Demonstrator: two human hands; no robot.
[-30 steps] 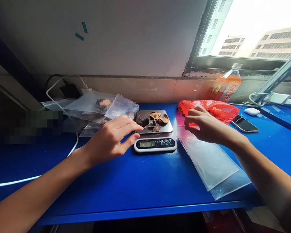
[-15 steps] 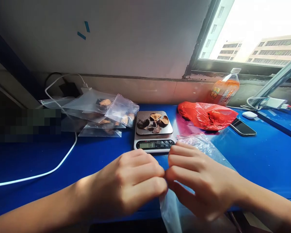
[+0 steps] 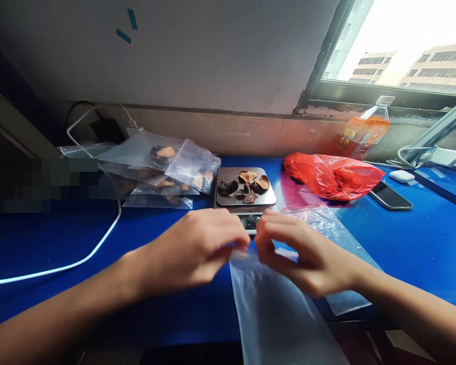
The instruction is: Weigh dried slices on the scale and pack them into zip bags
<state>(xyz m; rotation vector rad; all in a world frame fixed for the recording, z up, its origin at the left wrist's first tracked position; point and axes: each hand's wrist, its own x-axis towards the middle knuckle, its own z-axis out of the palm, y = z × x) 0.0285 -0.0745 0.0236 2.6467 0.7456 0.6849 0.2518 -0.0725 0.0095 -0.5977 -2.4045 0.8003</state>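
Note:
A clear plastic bag (image 3: 273, 309) hangs from both hands over the table's front edge. My left hand (image 3: 201, 246) is closed, pinching the bag's top edge near its left corner. My right hand (image 3: 296, 248) is closed too, with thumb and fingers pinched at the same edge. Just beyond the hands stands a digital kitchen scale (image 3: 264, 199), its display partly covered by my fingers. Several dried brown slices (image 3: 249, 186), curled and dark-skinned, lie on its metal plate.
Clear bags with dried pieces (image 3: 155, 172) are piled left of the scale. To the right lie a red plastic bag (image 3: 330, 177), another clear bag (image 3: 338, 241) and a phone (image 3: 391, 195). An orange drink bottle (image 3: 368, 129) stands behind. A white cable (image 3: 95, 251) crosses the left side.
Both hands have risen toward the scale, lifting the clear bag so that more of it shows. My fingers now cover much of the scale's display. The view has shifted slightly.

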